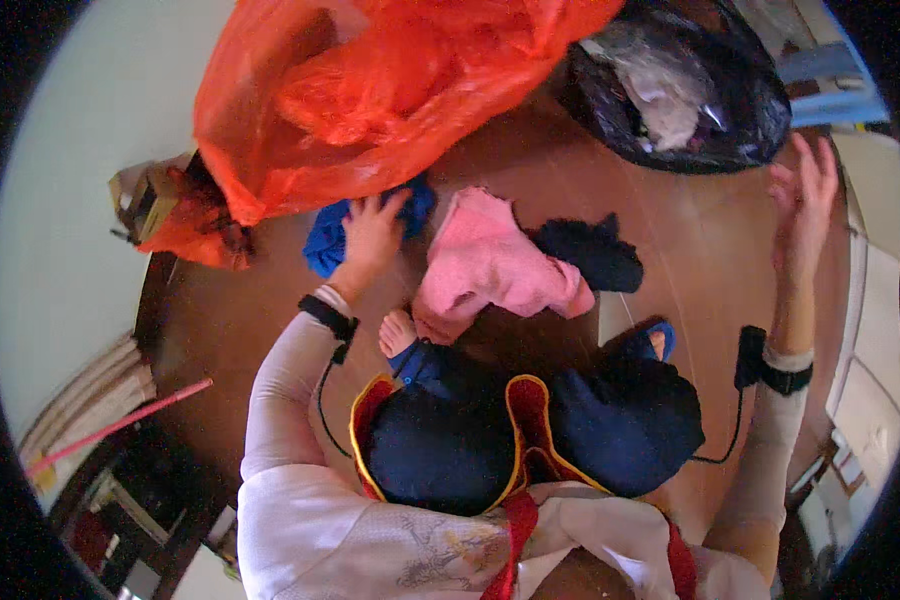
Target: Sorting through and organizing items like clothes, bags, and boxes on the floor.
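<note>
A crumpled blue cloth [326,243] lies on the floor below the edge of a large red plastic bag [370,110]. My left hand [372,238] rests on this cloth, its fingers apart; no firm hold shows. On the right, my right hand [808,195] is raised beside a black plastic bag [710,90], holding nothing, with fingers apart. Between the hands a pink towel [495,255] is spread in loose folds on the floor. Against its right side is a bunched black cloth [595,252].
Whitish, crumpled stuff fills the black bag's mouth. A smaller orange-red bag with a box [160,205] stands by the left wall. A pink stick [130,425] slants at lower left. My knees and feet are close to the towel. White furniture [865,370] lines the right side.
</note>
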`<state>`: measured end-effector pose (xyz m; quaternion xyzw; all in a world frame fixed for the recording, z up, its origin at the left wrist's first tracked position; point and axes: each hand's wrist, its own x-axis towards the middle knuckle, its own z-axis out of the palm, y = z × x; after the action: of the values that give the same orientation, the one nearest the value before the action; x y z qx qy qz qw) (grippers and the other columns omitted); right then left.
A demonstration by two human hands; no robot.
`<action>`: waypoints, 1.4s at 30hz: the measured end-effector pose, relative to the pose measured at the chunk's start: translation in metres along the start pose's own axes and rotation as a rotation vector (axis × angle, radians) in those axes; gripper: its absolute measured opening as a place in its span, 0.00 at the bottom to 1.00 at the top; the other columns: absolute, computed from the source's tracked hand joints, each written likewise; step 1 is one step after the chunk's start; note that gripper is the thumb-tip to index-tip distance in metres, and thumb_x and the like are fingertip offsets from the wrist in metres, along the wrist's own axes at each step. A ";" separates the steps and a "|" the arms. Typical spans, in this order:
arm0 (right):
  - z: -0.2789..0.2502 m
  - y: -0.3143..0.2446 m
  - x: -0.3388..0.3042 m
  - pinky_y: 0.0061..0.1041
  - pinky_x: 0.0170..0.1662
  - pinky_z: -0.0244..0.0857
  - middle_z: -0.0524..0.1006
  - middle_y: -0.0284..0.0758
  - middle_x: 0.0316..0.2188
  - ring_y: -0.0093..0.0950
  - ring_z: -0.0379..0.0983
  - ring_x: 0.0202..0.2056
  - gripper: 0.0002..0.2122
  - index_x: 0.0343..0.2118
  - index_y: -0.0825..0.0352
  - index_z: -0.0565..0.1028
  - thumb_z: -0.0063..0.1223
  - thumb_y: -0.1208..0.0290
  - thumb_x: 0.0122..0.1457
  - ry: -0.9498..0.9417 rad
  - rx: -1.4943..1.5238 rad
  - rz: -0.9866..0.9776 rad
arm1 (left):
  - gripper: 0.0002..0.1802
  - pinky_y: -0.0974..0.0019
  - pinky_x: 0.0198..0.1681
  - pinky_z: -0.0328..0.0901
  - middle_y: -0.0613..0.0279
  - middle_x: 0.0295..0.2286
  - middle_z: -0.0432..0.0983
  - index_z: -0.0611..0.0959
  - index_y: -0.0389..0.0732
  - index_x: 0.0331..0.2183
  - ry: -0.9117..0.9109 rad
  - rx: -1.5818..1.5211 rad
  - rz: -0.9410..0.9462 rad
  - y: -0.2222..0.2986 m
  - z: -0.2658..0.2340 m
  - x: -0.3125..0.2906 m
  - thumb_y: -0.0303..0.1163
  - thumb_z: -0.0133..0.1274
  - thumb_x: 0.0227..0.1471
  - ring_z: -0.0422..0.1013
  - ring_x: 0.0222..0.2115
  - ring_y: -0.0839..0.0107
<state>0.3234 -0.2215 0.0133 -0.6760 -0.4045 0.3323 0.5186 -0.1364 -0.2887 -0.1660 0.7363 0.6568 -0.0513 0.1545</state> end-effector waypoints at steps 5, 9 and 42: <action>0.002 0.097 -0.043 0.26 0.36 0.63 0.66 0.33 0.43 0.25 0.66 0.35 0.24 0.51 0.60 0.59 0.49 0.61 0.51 -0.300 0.157 0.477 | 0.26 0.46 0.39 0.60 0.48 0.46 0.55 0.71 0.51 0.42 0.104 -0.069 0.133 0.002 0.012 0.010 0.26 0.51 0.34 0.56 0.45 0.44; 0.067 0.125 -0.116 0.41 0.45 0.57 0.57 0.38 0.52 0.36 0.61 0.46 0.33 0.53 0.53 0.57 0.54 0.50 0.43 -0.954 -0.586 -0.106 | 0.22 0.52 0.36 0.63 0.45 0.43 0.58 0.72 0.47 0.36 0.198 -0.066 0.205 0.030 0.027 0.011 0.24 0.50 0.31 0.60 0.39 0.46; 0.031 0.146 -0.053 0.38 0.52 0.53 0.58 0.53 0.51 0.49 0.56 0.51 0.33 0.54 0.60 0.58 0.46 0.45 0.47 -1.026 -0.587 0.168 | 0.20 0.48 0.44 0.55 0.51 0.44 0.62 0.72 0.46 0.40 0.187 -0.085 0.528 0.115 -0.042 0.116 0.33 0.48 0.40 0.57 0.45 0.49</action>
<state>0.3016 -0.2754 -0.1339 -0.5739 -0.6233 0.5307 0.0205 -0.0132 -0.1762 -0.1404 0.8762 0.4555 0.0865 0.1317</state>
